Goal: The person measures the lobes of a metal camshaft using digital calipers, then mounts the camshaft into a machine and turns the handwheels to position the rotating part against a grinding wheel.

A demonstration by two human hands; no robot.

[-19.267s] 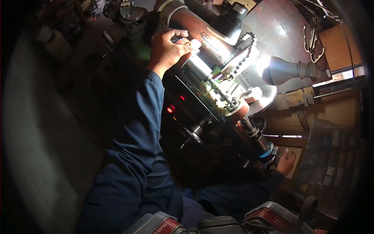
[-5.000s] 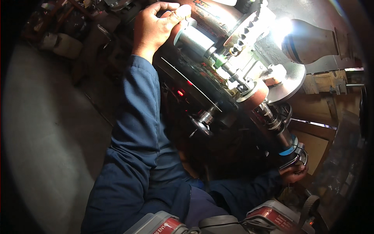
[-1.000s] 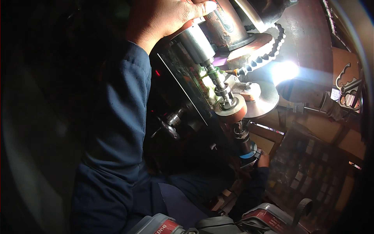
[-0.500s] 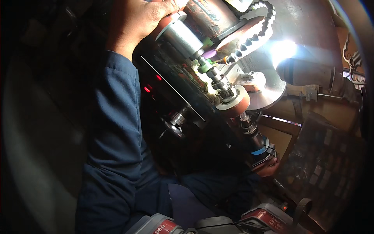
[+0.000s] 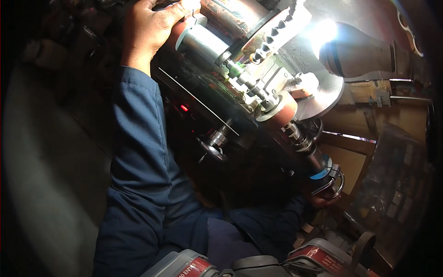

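Note:
My left hand (image 5: 150,30) reaches up to the grinding machine's head, its fingers closed over the reddish-brown end beside a silver cylinder (image 5: 203,44); some fingertips pass out of the picture. From that cylinder a slim shaft with a gear-like cutter (image 5: 267,99) slants down right, ending at a reddish ring-shaped housing (image 5: 286,111). Beyond this sits a dark tailstock (image 5: 311,157) with a blue band (image 5: 321,168). My right hand (image 5: 325,199), in deep shadow, is closed around the bent metal lever (image 5: 340,182) at its lower end; its fingers show only in part.
A segmented coolant hose (image 5: 274,34) bends over the shaft. The large round metal disc (image 5: 330,99) stands right of the cutter, near a bright lamp (image 5: 325,32). Below the machine is a handwheel (image 5: 213,147). Grey cartridges with red labels (image 5: 318,254) line the lower edge.
The view has shifted, so the machine's upper parts sit further left and the tailstock further right and lower. Both hands keep their places on the machine.

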